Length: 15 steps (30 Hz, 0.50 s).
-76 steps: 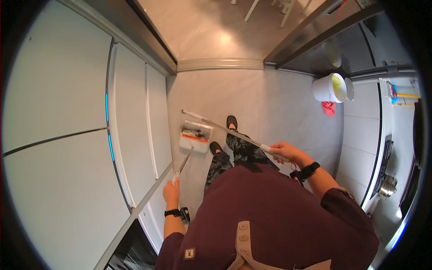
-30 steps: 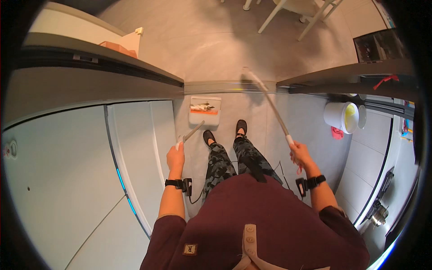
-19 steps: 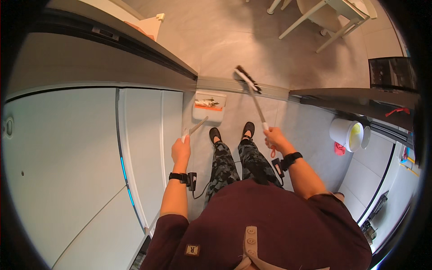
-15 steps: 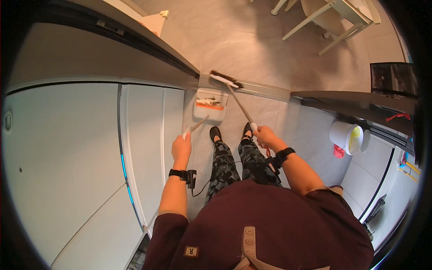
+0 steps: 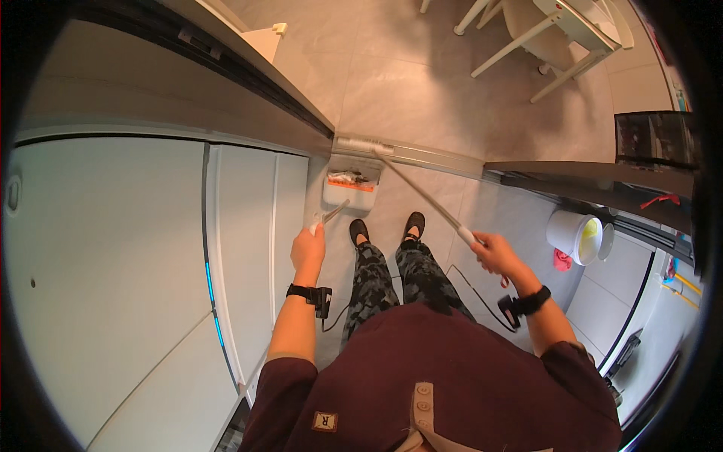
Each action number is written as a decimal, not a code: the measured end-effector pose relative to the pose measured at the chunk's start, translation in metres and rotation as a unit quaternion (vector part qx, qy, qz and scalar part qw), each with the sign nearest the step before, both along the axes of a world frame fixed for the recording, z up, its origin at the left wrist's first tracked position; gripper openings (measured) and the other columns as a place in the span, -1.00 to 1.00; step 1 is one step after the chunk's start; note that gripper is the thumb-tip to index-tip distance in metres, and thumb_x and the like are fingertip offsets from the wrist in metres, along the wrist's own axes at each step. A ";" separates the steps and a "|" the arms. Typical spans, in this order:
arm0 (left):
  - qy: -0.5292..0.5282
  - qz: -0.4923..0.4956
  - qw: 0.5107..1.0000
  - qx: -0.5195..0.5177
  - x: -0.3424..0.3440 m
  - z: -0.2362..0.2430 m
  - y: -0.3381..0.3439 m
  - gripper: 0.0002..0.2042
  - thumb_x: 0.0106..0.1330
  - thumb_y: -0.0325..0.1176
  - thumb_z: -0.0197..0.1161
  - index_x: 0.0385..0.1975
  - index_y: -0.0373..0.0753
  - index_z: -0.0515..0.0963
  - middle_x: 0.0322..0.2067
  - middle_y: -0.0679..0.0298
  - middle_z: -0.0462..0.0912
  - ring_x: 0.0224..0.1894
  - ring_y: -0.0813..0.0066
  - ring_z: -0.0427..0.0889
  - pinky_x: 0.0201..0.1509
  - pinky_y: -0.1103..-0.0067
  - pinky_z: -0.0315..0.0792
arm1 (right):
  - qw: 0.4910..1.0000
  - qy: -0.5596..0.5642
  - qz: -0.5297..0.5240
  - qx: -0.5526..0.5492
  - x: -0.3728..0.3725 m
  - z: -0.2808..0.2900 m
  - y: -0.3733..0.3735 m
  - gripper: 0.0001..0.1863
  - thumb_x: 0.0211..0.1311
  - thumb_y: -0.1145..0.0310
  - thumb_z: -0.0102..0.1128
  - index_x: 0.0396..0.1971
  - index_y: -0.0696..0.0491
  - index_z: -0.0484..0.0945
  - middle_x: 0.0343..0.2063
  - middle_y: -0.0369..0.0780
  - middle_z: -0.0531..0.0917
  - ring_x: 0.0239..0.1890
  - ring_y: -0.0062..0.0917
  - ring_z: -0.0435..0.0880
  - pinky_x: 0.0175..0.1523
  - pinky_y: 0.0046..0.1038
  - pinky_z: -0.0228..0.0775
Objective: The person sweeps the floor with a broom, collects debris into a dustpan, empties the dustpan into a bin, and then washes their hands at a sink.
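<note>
white plastic and a thin pale pole are what you have in your grasp: your right hand [image 5: 493, 252] is wrapped around the near end of a long broom handle [image 5: 425, 197], and your left hand [image 5: 309, 248] is closed on the short handle of a white dustpan [image 5: 351, 190] that sits on the grey floor [image 5: 392, 83] just ahead of your black shoes [image 5: 386, 226]. the broom looks light and stiff, a slim rod that will not bend much, though smooth enough to turn in your palm, so i judge a firm hold near the white grip end, where you already have it, works best. its long axis runs from your right hand up and to the left, away from you, and its far end reaches the pale strip at the doorway threshold [image 5: 410, 153] above the dustpan; the head itself is too small to make out. the dustpan also looks light and rigid, with some orange and dark bits inside, and its handle slants back toward your left hand while its open mouth faces away from you. white cabinet doors [image 5: 248, 248] stand close on your left, and a white bucket [image 5: 576, 235] sits apart on your right.
</note>
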State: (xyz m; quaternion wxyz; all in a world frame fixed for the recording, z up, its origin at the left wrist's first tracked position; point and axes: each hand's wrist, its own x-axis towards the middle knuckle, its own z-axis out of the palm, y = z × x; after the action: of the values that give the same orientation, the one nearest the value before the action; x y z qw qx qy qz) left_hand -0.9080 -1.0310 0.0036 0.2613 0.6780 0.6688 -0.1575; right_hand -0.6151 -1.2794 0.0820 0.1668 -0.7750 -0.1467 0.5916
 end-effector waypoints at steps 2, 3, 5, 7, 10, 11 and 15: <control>0.004 -0.003 1.000 -0.002 0.001 -0.001 0.003 -0.53 0.14 0.03 -0.05 -0.46 -0.36 0.48 -0.41 -0.07 0.54 -0.32 -0.01 0.51 -0.27 0.28 0.36 | 0.997 -0.035 0.050 0.047 0.005 -0.030 0.029 -0.76 0.16 0.29 -0.08 -0.26 0.08 0.45 -0.77 -0.33 0.38 -0.80 -0.68 0.33 -0.73 -0.59 0.18; 0.003 -0.009 1.000 0.002 0.001 -0.003 0.004 -0.54 0.14 0.03 -0.05 -0.45 -0.35 0.49 -0.42 -0.07 0.54 -0.32 -0.01 0.52 -0.26 0.27 0.37 | 0.996 -0.054 0.056 0.046 0.008 -0.047 0.048 -0.77 0.16 0.29 -0.08 -0.26 0.08 0.45 -0.78 -0.33 0.37 -0.79 -0.68 0.32 -0.72 -0.59 0.19; 0.000 -0.029 0.999 0.014 0.008 -0.006 0.004 -0.55 0.14 0.03 -0.04 -0.45 -0.33 0.49 -0.43 -0.06 0.55 -0.32 -0.01 0.52 -0.26 0.27 0.38 | 0.990 -0.086 0.103 0.049 0.019 -0.089 0.083 -0.77 0.14 0.30 -0.08 -0.29 0.10 0.46 -0.77 -0.27 0.40 -0.77 -0.60 0.37 -0.68 -0.53 0.25; -0.014 -0.036 0.999 0.028 0.011 -0.007 0.004 -0.55 0.14 0.02 -0.03 -0.46 -0.34 0.49 -0.43 -0.04 0.55 -0.32 0.00 0.52 -0.28 0.26 0.37 | 0.978 -0.133 0.150 0.057 0.019 -0.148 0.105 -0.76 0.08 0.30 -0.06 -0.37 0.13 0.50 -0.71 -0.14 0.50 -0.69 -0.41 0.49 -0.59 -0.41 0.34; -0.022 -0.031 0.999 0.037 0.001 -0.004 0.000 -0.56 0.14 0.01 -0.02 -0.47 -0.34 0.48 -0.43 -0.02 0.55 -0.33 0.00 0.51 -0.30 0.26 0.36 | 0.987 -0.109 0.121 -0.003 -0.021 -0.169 0.118 -0.73 0.00 0.26 -0.03 -0.51 0.16 0.53 -0.55 0.00 0.57 -0.51 -0.20 0.58 -0.43 -0.28 0.41; -0.017 -0.032 0.998 0.046 -0.003 -0.004 0.000 -0.56 0.14 0.00 -0.02 -0.47 -0.35 0.48 -0.44 -0.03 0.55 -0.33 -0.01 0.51 -0.30 0.26 0.36 | 0.986 -0.104 0.130 0.003 -0.033 -0.165 0.109 -0.74 0.02 0.31 -0.05 -0.47 0.20 0.53 -0.52 0.01 0.57 -0.47 -0.20 0.59 -0.37 -0.27 0.41; -0.046 -0.044 0.997 0.040 0.003 -0.008 -0.008 -0.57 0.13 -0.02 -0.01 -0.49 -0.37 0.47 -0.45 -0.06 0.54 -0.34 -0.02 0.50 -0.30 0.25 0.36 | 0.977 -0.119 0.172 0.043 -0.031 -0.139 0.039 -0.70 0.05 0.26 -0.04 -0.43 0.20 0.52 -0.49 0.02 0.57 -0.44 -0.18 0.57 -0.33 -0.28 0.39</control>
State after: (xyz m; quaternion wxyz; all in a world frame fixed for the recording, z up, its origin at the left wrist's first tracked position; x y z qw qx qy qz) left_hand -0.9053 -1.0390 -0.0040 0.2569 0.7230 0.6317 -0.1108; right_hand -0.6460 -1.2405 -0.0569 0.0769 -0.7949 -0.3220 0.5085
